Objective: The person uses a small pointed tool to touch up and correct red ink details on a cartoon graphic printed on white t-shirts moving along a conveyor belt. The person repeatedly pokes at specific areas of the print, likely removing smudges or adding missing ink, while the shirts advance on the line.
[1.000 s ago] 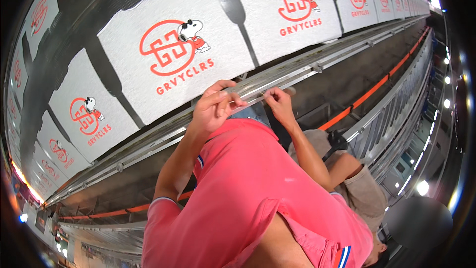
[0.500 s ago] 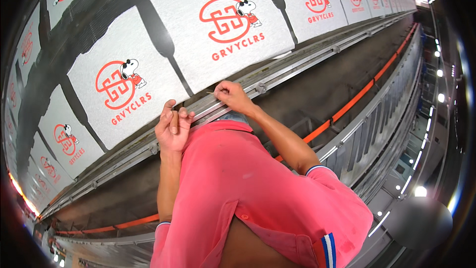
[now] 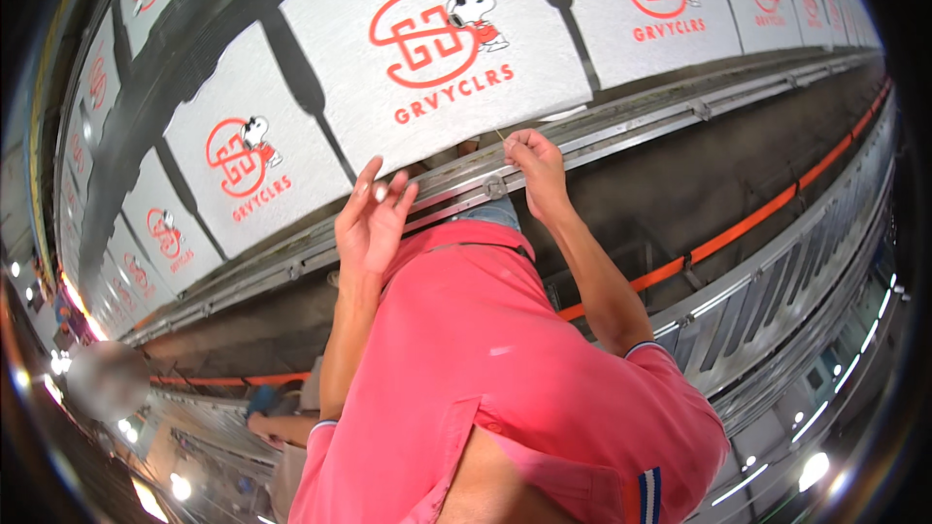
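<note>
White fabric panels (image 3: 437, 121), each printed with a red looped emblem and a small cartoon dog, lie flat in a row along a long dark table. My right hand (image 3: 540, 175) is over the metal rail, close to the near edge of the middle panel. Its thumb and fingertips pinch a thin yellowish sliver (image 3: 501, 136), which points up toward that panel; its exact kind is too small to tell. To the left, my left hand (image 3: 369, 228) is raised by the panel's lower left corner. Its fingers are apart and loosely bent, with nothing visible in them.
A metal rail (image 3: 602, 147) runs along the table's near edge. Behind me, an orange bar (image 3: 738, 230) and a slatted metal frame (image 3: 767, 301) follow an aisle. At the lower left another person's forearm (image 3: 291, 427) shows.
My view has turned somewhat. My right hand has risen with the sliver, which now shows more clearly. My left hand's fingers have straightened. Another person's arm has come into view.
</note>
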Demonstrator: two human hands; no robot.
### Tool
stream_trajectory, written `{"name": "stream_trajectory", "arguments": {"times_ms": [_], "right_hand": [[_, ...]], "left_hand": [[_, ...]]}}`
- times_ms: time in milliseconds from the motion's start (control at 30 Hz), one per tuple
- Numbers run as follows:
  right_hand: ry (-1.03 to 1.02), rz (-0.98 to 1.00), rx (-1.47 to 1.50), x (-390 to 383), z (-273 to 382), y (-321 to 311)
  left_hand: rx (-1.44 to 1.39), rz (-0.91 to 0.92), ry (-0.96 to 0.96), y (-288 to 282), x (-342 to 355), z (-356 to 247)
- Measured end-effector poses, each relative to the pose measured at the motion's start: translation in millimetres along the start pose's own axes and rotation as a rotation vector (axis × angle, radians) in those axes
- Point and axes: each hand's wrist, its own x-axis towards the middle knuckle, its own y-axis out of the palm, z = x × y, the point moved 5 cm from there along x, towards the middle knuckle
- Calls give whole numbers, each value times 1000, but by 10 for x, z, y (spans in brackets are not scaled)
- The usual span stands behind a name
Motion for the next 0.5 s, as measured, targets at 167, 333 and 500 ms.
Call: {"name": "stream_trajectory", "arguments": {"times_ms": [167, 333, 500], "right_hand": [[59, 259, 129, -475, 490, 945], [18, 406, 93, -623, 703, 1498], [21, 487, -24, -714, 747, 1803]], "left_hand": [[-95, -47, 91, 393, 147, -1], [-50, 13, 190, 621, -6, -127], [-70, 70, 308, 652, -253, -352]]}}
